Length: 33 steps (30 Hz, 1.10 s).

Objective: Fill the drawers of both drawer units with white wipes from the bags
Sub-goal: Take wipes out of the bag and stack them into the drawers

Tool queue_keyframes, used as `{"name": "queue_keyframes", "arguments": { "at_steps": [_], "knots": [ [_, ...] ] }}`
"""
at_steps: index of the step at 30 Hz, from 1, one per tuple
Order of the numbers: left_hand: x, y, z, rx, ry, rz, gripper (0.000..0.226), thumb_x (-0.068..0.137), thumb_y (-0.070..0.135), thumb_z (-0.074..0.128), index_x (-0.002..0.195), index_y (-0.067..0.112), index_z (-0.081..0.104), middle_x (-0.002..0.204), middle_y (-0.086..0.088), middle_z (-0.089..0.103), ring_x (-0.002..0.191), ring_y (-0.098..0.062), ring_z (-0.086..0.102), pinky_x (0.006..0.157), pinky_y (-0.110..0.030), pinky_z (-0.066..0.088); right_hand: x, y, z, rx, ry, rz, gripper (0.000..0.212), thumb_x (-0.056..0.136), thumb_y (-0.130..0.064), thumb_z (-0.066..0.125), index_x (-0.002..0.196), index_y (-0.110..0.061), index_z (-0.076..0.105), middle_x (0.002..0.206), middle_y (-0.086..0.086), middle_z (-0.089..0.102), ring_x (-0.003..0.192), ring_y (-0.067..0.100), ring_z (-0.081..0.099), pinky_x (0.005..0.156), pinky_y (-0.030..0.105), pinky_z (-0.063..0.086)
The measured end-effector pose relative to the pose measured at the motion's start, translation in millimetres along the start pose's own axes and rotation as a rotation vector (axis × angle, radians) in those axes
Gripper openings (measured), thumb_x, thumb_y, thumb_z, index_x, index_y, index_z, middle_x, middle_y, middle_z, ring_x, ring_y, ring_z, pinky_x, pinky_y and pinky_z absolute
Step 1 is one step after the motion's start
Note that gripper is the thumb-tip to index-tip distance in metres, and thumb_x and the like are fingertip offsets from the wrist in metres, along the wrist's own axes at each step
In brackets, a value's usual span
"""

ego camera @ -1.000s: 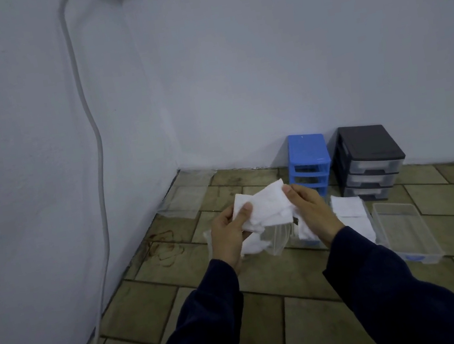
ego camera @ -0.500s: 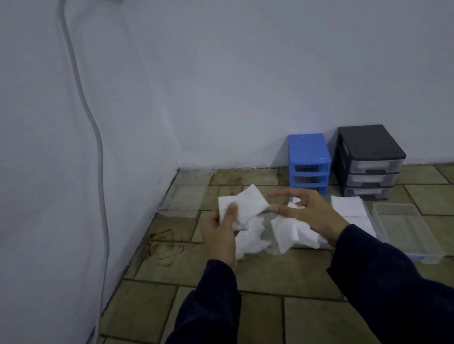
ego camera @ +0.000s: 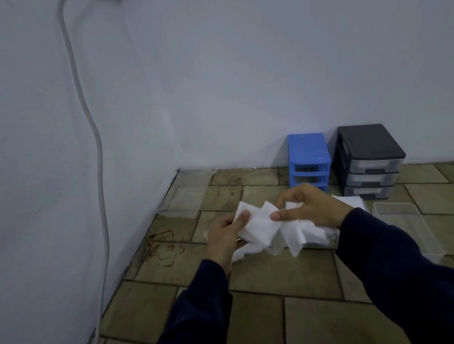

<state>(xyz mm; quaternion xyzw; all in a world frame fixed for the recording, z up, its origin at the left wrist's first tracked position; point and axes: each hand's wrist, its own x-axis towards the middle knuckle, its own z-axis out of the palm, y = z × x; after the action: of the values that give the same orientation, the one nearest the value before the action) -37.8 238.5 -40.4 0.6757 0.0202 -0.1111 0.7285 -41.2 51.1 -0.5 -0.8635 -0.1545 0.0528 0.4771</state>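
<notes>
While both hands pinch white wipes (ego camera: pixel 258 223) above the floor, left hand (ego camera: pixel 226 236) and right hand (ego camera: pixel 310 209) hold separate bunches. Clear drawer (ego camera: pixel 409 227) lies just right of the right hand; blue drawer unit (ego camera: pixel 307 158) and black drawer unit (ego camera: pixel 368 160) stand beyond, at the wall.

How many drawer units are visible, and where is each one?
2. The blue drawer unit stands against the back wall; the black drawer unit stands just right of it, also at the wall. None seems hidden.

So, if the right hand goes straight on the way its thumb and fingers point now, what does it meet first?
The right hand points leftward at the left hand. It would probably first meet the white wipes held between them, then the left hand; depth is unclear.
</notes>
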Motion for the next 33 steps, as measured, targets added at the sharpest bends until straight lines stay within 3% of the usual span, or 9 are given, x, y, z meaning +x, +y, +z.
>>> {"name": "queue_keyframes", "arguments": {
  "at_steps": [4, 7, 12, 15, 19, 23, 26, 30, 33],
  "knots": [
    [-4, 2, 7, 0.046, -0.092, -0.036, 0.030, 0.094, 0.019, 0.053, 0.114, -0.001, 0.062, 0.098, -0.013, 0.066, 0.084, -0.020, 0.062, 0.061, -0.022, 0.055, 8, 0, 4, -0.155, -0.014, -0.023, 0.009, 0.080, -0.021, 0.072, 0.076, -0.014, 0.069, 0.084, 0.013, 0.069, 0.077, 0.024, 0.060, 0.071, 0.032, 0.046],
    [-9, 3, 11, 0.047, -0.135, -0.040, 0.020, 0.095, 0.018, 0.051, 0.105, 0.005, 0.063, 0.088, -0.003, 0.065, 0.079, -0.014, 0.061, 0.064, -0.021, 0.055, 11, 1, 6, -0.164, 0.012, 0.006, 0.011, 0.080, -0.024, 0.071, 0.072, -0.018, 0.068, 0.082, 0.008, 0.069, 0.075, 0.018, 0.059, 0.074, 0.033, 0.045],
    [-8, 5, 12, -0.040, -0.100, -0.112, 0.032, 0.096, 0.028, 0.048, 0.116, 0.007, 0.058, 0.118, -0.016, 0.060, 0.096, -0.024, 0.061, 0.069, -0.027, 0.055, 10, 3, 10, -0.156, 0.081, 0.052, 0.023, 0.079, -0.027, 0.072, 0.060, -0.029, 0.059, 0.064, -0.008, 0.056, 0.063, 0.006, 0.047, 0.063, 0.022, 0.035],
    [-11, 8, 13, -0.045, -0.134, -0.116, 0.031, 0.094, 0.037, 0.049, 0.107, 0.013, 0.063, 0.104, -0.010, 0.066, 0.093, -0.022, 0.062, 0.069, -0.027, 0.056, 9, 4, 13, -0.143, 0.096, 0.064, 0.025, 0.079, -0.027, 0.072, 0.059, -0.027, 0.057, 0.061, -0.009, 0.053, 0.058, 0.003, 0.045, 0.056, 0.015, 0.033],
    [-10, 4, 9, 0.031, -0.172, -0.041, 0.021, 0.094, 0.022, 0.052, 0.105, 0.008, 0.062, 0.103, -0.009, 0.065, 0.089, -0.016, 0.063, 0.072, -0.024, 0.056, 4, 7, 11, -0.024, 0.109, 0.057, 0.020, 0.079, -0.024, 0.071, 0.064, -0.021, 0.059, 0.064, -0.006, 0.057, 0.058, 0.005, 0.049, 0.052, 0.013, 0.038],
    [-9, 5, 4, -0.034, -0.139, -0.022, 0.024, 0.095, 0.018, 0.051, 0.111, 0.003, 0.060, 0.101, -0.008, 0.066, 0.088, -0.017, 0.064, 0.068, -0.023, 0.057, -3, 9, 4, 0.151, 0.067, 0.034, 0.006, 0.082, -0.016, 0.068, 0.080, -0.017, 0.063, 0.080, -0.003, 0.062, 0.067, 0.003, 0.058, 0.056, 0.016, 0.046],
    [-5, 4, 0, -0.109, -0.095, -0.066, 0.029, 0.093, 0.023, 0.054, 0.112, 0.003, 0.063, 0.106, -0.013, 0.067, 0.093, -0.023, 0.064, 0.070, -0.028, 0.057, -5, 9, 1, 0.158, 0.045, 0.031, 0.012, 0.081, -0.014, 0.069, 0.085, -0.023, 0.061, 0.085, -0.004, 0.061, 0.072, 0.004, 0.058, 0.058, 0.016, 0.046],
    [-2, 1, -3, -0.143, 0.028, -0.093, 0.015, 0.092, 0.022, 0.057, 0.096, 0.010, 0.064, 0.099, -0.011, 0.066, 0.090, -0.023, 0.062, 0.076, -0.035, 0.053, -8, 7, -1, 0.217, -0.011, 0.025, 0.007, 0.084, -0.012, 0.065, 0.082, -0.018, 0.061, 0.073, -0.009, 0.063, 0.064, 0.002, 0.059, 0.054, 0.015, 0.045],
    [-3, -2, -2, -0.092, 0.014, -0.072, 0.025, 0.091, 0.022, 0.058, 0.109, 0.005, 0.064, 0.108, -0.013, 0.066, 0.095, -0.024, 0.062, 0.069, -0.029, 0.056, -8, 3, 1, 0.268, -0.028, 0.020, 0.007, 0.087, -0.012, 0.062, 0.081, -0.015, 0.060, 0.065, -0.014, 0.064, 0.061, 0.001, 0.059, 0.052, 0.015, 0.044]
  ]
}}
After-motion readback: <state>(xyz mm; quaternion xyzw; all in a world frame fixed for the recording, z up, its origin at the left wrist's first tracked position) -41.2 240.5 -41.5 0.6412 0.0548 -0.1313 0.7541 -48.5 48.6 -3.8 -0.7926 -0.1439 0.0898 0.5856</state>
